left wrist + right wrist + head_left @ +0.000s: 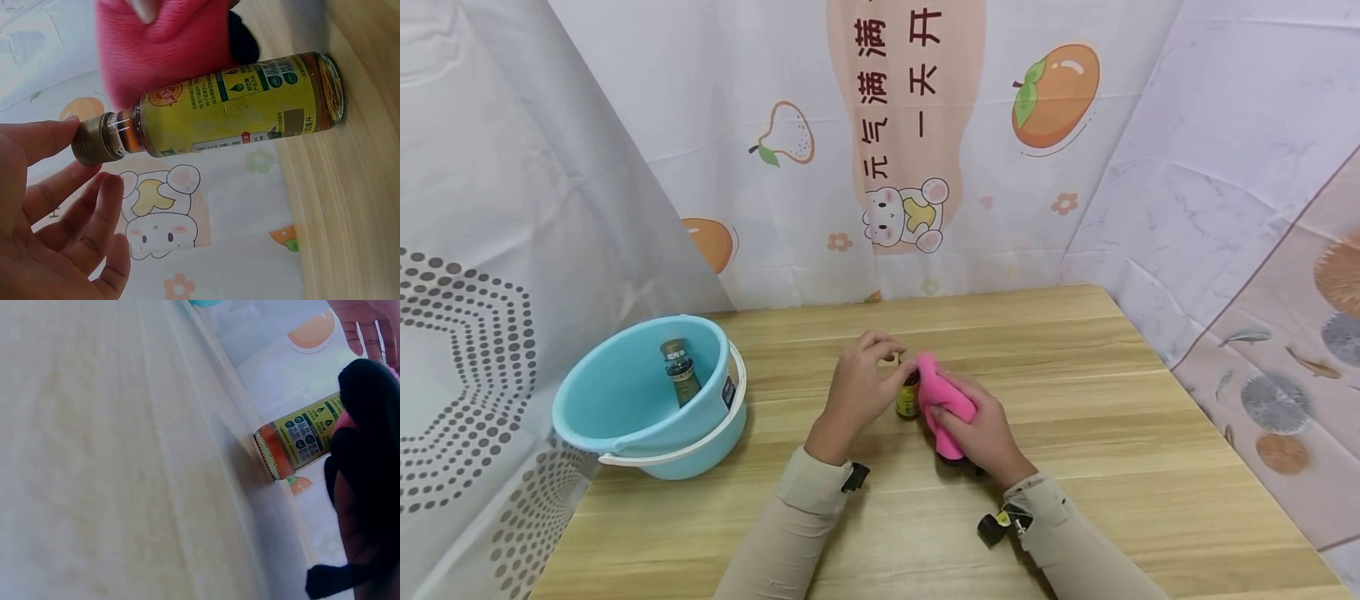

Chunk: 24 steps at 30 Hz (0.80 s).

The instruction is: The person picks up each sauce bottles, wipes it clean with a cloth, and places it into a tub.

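Observation:
A small bottle with a yellow-green label and bronze cap (240, 103) stands upright on the table. My left hand (863, 379) pinches its cap between thumb and index finger, the other fingers loosely bent, as the left wrist view shows. In my right hand (977, 421) is a bunched pink cloth (945, 402), held beside the bottle and against its side. Something black (372, 444) hangs under the cloth; its kind is unclear. The cloth and fingers cover part of the bottle in the head view.
Light-blue buckets (617, 367), seemingly nested, with white handles stand at the table's left. Inside leans another bottle (682, 372) with a dark label. A printed curtain (760, 217) hangs behind the wooden table (1120, 483).

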Motion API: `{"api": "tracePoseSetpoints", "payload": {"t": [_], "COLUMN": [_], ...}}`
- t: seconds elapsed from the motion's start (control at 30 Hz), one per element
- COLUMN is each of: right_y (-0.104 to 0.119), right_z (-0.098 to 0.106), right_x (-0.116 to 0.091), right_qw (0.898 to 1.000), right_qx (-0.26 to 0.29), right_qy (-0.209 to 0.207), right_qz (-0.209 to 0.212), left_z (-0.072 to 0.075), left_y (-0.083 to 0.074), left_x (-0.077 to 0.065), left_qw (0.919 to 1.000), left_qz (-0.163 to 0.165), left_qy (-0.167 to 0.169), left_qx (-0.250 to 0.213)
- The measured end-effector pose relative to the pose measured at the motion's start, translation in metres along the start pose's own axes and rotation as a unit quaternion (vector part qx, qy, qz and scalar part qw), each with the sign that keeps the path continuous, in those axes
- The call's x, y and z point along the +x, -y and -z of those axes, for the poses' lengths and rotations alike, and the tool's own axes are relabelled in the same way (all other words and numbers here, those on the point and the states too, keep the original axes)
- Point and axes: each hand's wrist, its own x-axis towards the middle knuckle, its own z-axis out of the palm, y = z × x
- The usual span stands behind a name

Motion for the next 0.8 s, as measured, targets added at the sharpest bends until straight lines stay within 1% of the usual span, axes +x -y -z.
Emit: {"api": "tracePoseSetpoints", "payload": {"t": [0.1,0.17,0.33,0.47,0.67,0.8], "right_y": [0.008,0.018,0.039,0.041,0.039,0.015], "right_z": [0.001,0.002,0.005,0.005,0.004,0.001], "right_x": [-0.001,-0.002,-0.003,-0.003,-0.003,-0.001], "right_qw": [1.000,0.999,0.999,1.000,1.000,0.999], "right_qx": [0.013,0.018,0.019,0.006,-0.009,-0.032], "right_qy": [-0.003,-0.003,0.007,0.012,0.013,0.015], "right_qz": [0.021,0.030,0.030,0.022,-0.005,-0.034], "left_z": [0.000,0.000,0.000,0.001,0.001,0.002], "left_y": [0.000,0.000,-0.001,-0.001,-0.002,-0.003], "left_x": [0.000,0.000,0.000,0.000,0.000,0.000], "left_qw": [0.9999,0.9998,0.9996,0.9996,0.9995,0.9994], "left_qz": [0.003,0.006,0.009,0.008,0.013,0.014], "left_qy": [0.011,0.018,0.024,0.024,0.028,0.031], "left_qx": [-0.003,-0.005,-0.009,-0.009,-0.011,-0.010]}}
